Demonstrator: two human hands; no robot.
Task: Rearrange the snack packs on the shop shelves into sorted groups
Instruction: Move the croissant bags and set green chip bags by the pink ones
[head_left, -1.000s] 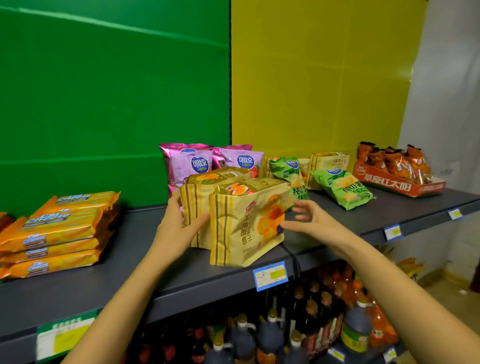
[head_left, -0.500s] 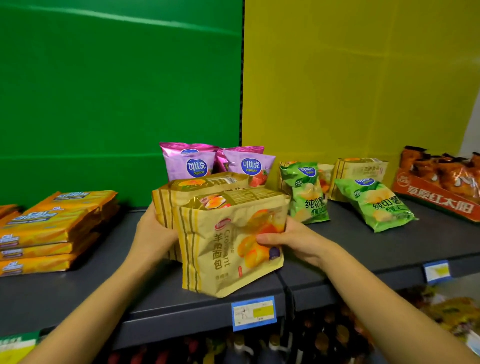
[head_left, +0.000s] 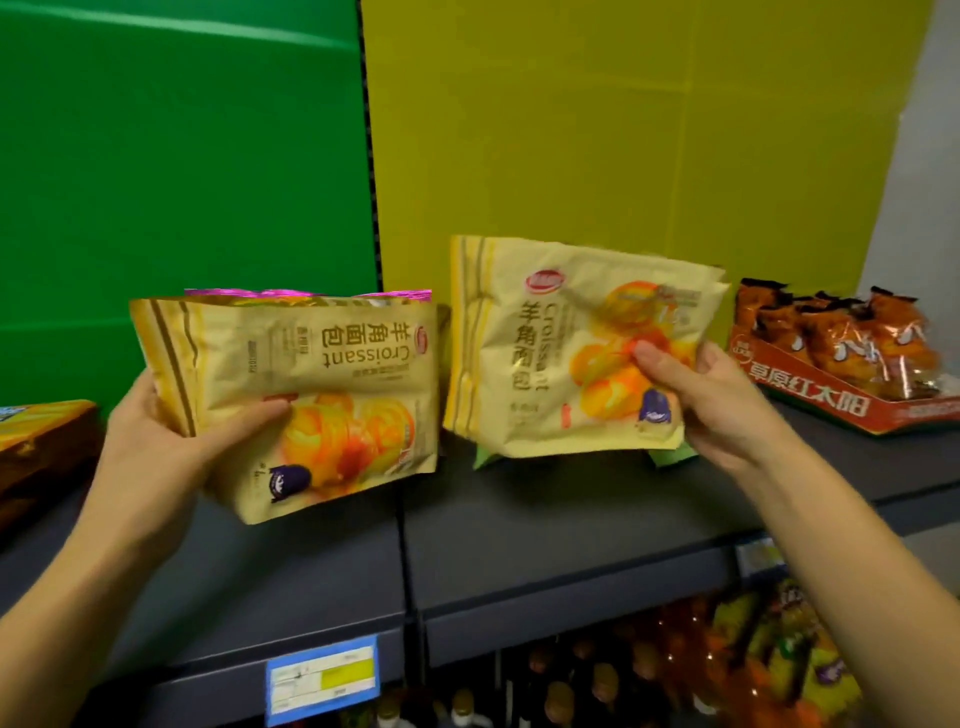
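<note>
I hold two tan croissant packs above the dark grey shelf (head_left: 545, 540). My left hand (head_left: 161, 441) grips the left croissant pack (head_left: 322, 384) by its left edge, thumb across the front, print turned sideways. My right hand (head_left: 711, 410) grips the right croissant pack (head_left: 550, 348) at its right side, thumb on the croissant picture. Both packs are lifted off the shelf, side by side and apart. Behind them only the pink tops of chip bags (head_left: 306, 294) and green bag corners (head_left: 485, 457) show.
An orange display tray of snack packs (head_left: 841, 379) sits on the shelf at the right. Orange biscuit packs (head_left: 36, 431) lie stacked at the far left. Bottles (head_left: 571, 686) fill the shelf below, behind a blue price tag (head_left: 322, 678). Green and yellow back panels stand behind.
Both croissant packs have been lifted off the shelf and separated, one in each hand; before they stood together on the shelf between my hands. The view moved closer and right.
</note>
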